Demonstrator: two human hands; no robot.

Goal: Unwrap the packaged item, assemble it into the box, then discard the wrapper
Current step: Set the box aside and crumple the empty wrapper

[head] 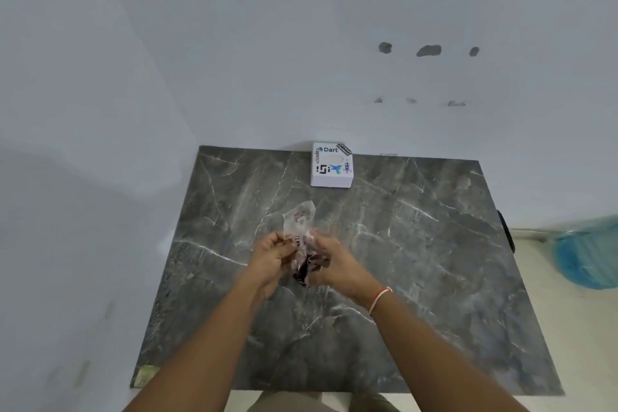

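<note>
A clear plastic wrapper (298, 221) with red print hangs between both hands above the middle of the dark marble table (418, 261). A small dark item (303, 273) shows inside its lower end. My left hand (269, 256) pinches the wrapper's left side. My right hand (334, 261) grips the right side and the dark item. A white box (331, 165) covered with stickers lies shut at the table's far edge against the wall, well beyond my hands.
White walls close off the far side and the left. A blue plastic bag (588, 254) sits on the floor at the right. A dark object (506, 231) hangs at the table's right edge.
</note>
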